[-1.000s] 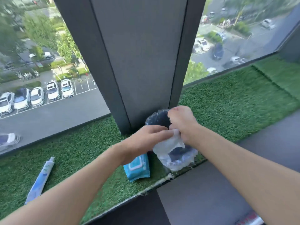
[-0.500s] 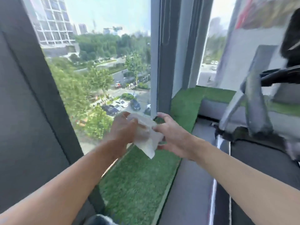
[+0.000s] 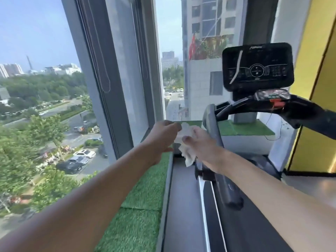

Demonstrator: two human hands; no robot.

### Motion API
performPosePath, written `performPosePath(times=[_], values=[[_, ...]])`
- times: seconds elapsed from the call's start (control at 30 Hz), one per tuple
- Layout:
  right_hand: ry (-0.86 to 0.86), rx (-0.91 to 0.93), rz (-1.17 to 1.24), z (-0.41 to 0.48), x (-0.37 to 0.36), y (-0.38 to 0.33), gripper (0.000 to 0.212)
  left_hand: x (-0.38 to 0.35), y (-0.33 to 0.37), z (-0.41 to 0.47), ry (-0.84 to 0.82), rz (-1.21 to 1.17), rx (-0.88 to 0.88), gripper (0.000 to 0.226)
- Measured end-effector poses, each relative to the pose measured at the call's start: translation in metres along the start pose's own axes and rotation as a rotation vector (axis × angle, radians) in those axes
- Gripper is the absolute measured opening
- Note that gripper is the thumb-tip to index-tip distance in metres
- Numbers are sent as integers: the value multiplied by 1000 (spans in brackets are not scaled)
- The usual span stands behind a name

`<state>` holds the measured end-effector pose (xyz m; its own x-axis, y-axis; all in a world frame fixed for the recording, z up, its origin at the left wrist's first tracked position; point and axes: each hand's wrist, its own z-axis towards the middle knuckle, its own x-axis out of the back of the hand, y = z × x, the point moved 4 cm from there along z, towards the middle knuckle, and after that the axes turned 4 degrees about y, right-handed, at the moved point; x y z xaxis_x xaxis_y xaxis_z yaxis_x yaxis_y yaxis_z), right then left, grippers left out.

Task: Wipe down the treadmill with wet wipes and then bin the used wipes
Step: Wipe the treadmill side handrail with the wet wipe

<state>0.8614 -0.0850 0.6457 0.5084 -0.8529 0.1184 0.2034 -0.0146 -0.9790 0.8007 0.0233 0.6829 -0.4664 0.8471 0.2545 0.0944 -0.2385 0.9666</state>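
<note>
A white wet wipe hangs crumpled between my two hands in the middle of the head view. My left hand pinches its upper edge. My right hand holds its other side with thumb and fingers. Both hands are raised in front of the treadmill's grey left upright. The treadmill's black console stands to the upper right, above the dark handlebar. The treadmill deck runs below my right forearm.
A green artificial-grass ledge runs along the large window on the left. A grey window post stands behind my left hand. A yellow wall panel is at the right.
My view has swung right from the wipe pack on the ledge to the treadmill. The wipe came away from the pack and both hands carried it up toward the upright.
</note>
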Motion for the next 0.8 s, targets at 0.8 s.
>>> performPosePath(times=[0.8], values=[[692,-61,-92,471,191,90,32,-185,49,557,-366,168,-296,17]])
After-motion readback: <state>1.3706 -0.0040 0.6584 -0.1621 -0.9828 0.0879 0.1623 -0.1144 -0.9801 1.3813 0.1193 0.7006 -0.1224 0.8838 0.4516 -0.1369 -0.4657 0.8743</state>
